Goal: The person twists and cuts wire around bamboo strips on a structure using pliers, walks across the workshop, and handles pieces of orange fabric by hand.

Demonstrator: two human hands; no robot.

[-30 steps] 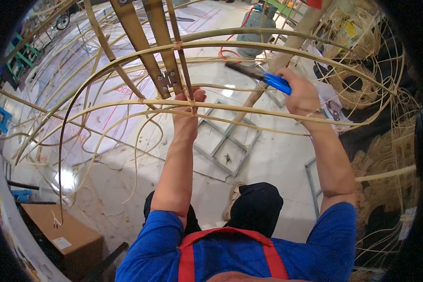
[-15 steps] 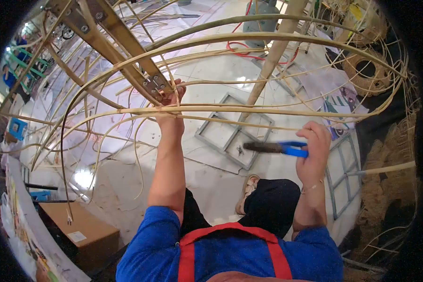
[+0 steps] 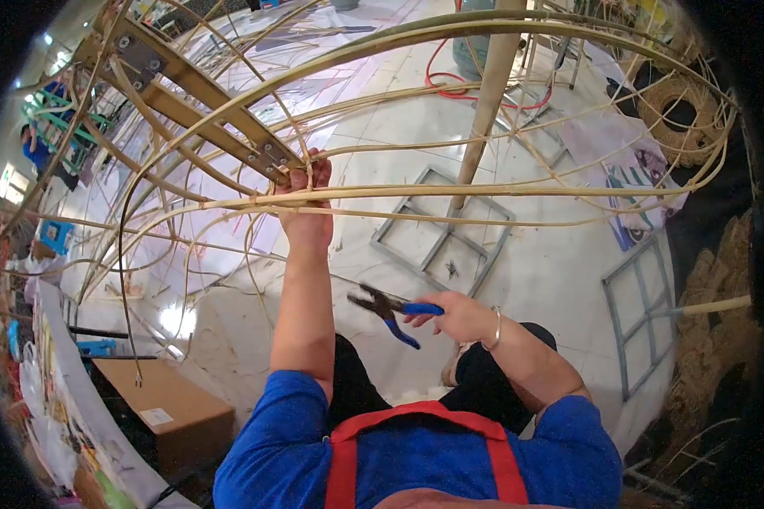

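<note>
My left hand (image 3: 306, 208) reaches up with its fingers closed round a thin bamboo strip (image 3: 310, 176) at a crossing of the frame, beside the end of a metal bracket (image 3: 204, 125) with bolts. Long bamboo strips (image 3: 450, 192) run across in front of that hand's palm and off to the right. My right hand (image 3: 460, 317) holds a pair of pliers (image 3: 388, 308) by a blue handle, low in front of my legs. The pliers' dark jaws stand apart and point left; the second handle hangs below, loose from the palm.
Grey metal grids (image 3: 446, 229) lie on the pale tiled floor under the bamboo frame. A wooden pole (image 3: 486, 110) slants down behind it. At lower left sits a cardboard box (image 3: 165, 394). A coil of brown rope (image 3: 677, 119) rests at right, and a person (image 3: 38, 148) is far left.
My right hand has come left and down with the pliers, whose jaws and handles now show spread. My left hand keeps its place on the frame. The view has shifted slightly.
</note>
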